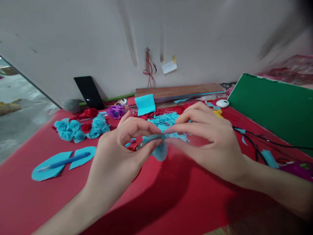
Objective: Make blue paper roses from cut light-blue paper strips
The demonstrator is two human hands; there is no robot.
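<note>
held piece: one thin light-blue crinkled paper-like piece (pixel 160 153), in front of the person, above a smooth red tabletop (pixel 156 202).
left hand (pixel 118 151): thumb and forefinger pinched on the piece.
right hand (pixel 210 140): thumb and forefinger pinched at its right end, thumb blurred.
beyond the hands: tangled light-blue shreds (pixel 166 119).
at left: one slim blue pen (pixel 73 159) lying across two cut light-blue sheets (pixel 52 160); behind these, clustered light-blue fabric-like roses (pixel 66 135).
at right: one flat green board (pixel 271 107), tilted.
</note>
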